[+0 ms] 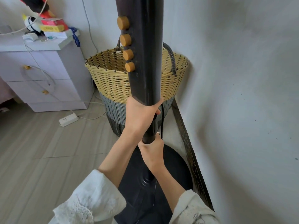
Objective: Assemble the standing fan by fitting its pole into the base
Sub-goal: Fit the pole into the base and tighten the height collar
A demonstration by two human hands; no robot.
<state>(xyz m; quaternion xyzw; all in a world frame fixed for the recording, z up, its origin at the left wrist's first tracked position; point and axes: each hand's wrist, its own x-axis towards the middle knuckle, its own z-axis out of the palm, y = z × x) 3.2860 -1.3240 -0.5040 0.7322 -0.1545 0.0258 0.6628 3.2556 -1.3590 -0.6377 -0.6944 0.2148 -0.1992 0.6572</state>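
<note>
The dark fan pole (144,62) stands upright in the middle of the view, with several round tan buttons (127,54) down its left side. My left hand (141,113) grips the pole just below its thick upper part. Lower down, my right hand (152,149) is wrapped round the thin lower tube. Under both hands lies the round black base (176,162) on the floor, its raised centre socket (148,180) meeting the bottom of the pole. A black cord (162,122) hangs along the pole's right side.
A woven yellow-and-grey basket (113,81) stands right behind the pole in the corner. A pale drawer cabinet (40,75) is at the left, with a white power strip (68,119) and cables on the wooden floor. The white wall (242,94) is close on the right.
</note>
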